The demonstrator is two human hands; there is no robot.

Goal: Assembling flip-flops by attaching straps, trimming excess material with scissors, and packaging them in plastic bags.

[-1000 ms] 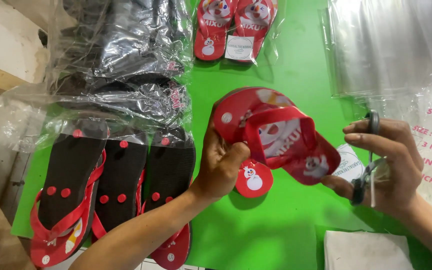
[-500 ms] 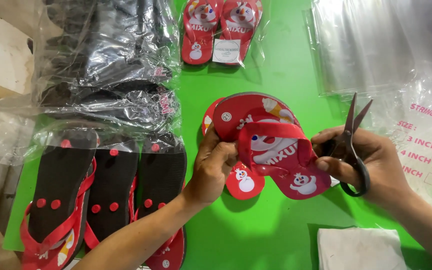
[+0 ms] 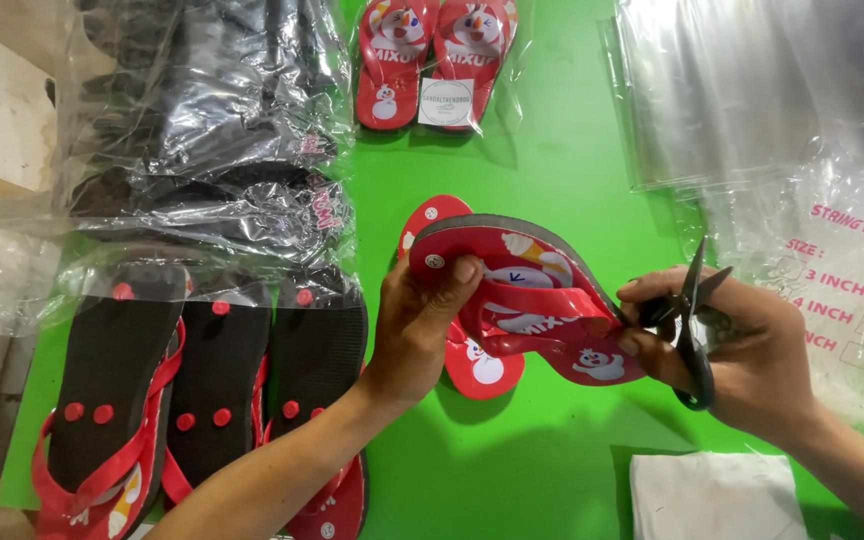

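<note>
head view: bagged red sandals (image 3: 435, 55), white label (image 3: 449, 103)

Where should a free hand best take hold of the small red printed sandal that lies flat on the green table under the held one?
Probably at the small red printed sandal's rounded heel end, coming from the near side. That end shows bare on the green table; its far part lies under the bent red sandal gripped by the left hand, beside the right hand with black scissors.

A sandal pair (image 3: 512, 300) is held mid-frame; upturned sandals (image 3: 202, 390) lie lower left, bagged sandals (image 3: 432, 60) at top centre.
</note>
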